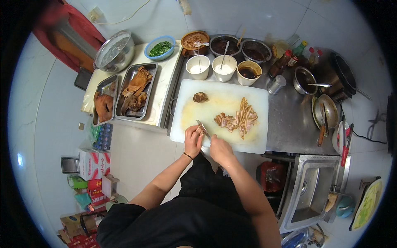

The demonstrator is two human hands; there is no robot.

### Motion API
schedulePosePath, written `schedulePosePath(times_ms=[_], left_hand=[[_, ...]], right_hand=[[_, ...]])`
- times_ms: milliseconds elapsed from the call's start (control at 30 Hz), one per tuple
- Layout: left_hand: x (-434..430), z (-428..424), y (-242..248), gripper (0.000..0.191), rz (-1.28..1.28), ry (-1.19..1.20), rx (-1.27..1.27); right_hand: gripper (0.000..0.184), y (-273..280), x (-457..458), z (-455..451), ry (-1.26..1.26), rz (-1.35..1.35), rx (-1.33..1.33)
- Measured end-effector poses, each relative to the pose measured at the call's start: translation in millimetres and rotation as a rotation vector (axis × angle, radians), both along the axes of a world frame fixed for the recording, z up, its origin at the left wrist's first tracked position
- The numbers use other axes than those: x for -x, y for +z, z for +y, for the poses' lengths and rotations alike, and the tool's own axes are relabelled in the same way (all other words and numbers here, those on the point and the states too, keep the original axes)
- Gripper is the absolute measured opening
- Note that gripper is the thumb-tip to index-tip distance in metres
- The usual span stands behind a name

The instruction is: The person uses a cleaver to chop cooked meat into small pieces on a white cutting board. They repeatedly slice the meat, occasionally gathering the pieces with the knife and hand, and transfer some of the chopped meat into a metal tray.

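My right hand [220,150] is closed around the handle of a kitchen knife [204,131], its blade pointing up and left. At the front left of a white cutting board [192,88], my left hand [193,141] presses a small piece of cooked meat [201,129] against the board beside the blade. My fingers partly cover that piece. Sliced cooked meat [240,119] lies in a loose heap on the board's right half. A brown meat chunk [200,97] rests alone near the upper left.
Behind the board stand white cups [198,73] with spoons, sauce bowls [256,51] and bottles [280,63]. Left are metal trays [145,114] of cooked meat and a blue bowl [159,57] of chopped greens. A steel sink [310,198] is at the right, near red-handled tongs [345,155].
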State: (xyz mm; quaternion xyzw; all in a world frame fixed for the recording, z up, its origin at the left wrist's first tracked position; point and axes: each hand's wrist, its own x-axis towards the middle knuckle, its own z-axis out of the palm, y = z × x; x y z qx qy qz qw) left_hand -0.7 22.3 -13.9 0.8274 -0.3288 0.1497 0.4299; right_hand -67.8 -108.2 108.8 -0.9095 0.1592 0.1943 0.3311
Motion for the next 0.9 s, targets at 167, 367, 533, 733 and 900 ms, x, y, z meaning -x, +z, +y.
schedulePosePath(times_ms=[167,367,533,733,900], left_hand=[[0.6,-0.3,-0.5,0.021,0.017,-0.005,0.022],[-0.4,-0.6,-1.6,0.023,-0.010,-0.007,0.017],[-1.5,-1.4,-0.1,0.023,-0.014,-0.023,0.015],[0.8,1.0,-2.4,0.023,-0.013,-0.035,-0.015],[0.9,0.7,-4.5,0.020,-0.012,-0.026,-0.029]], right_hand=[[0.019,-1.6,-2.6,8.9,-0.023,-0.046,0.007],[0.018,-14.6,-10.8,18.6,-0.086,-0.056,0.015],[0.017,-14.3,-15.0,17.7,-0.067,-0.090,0.010],[0.016,-20.6,-3.4,17.7,-0.104,-0.084,-0.019],[0.018,-23.3,-20.3,25.2,-0.127,-0.003,0.011]])
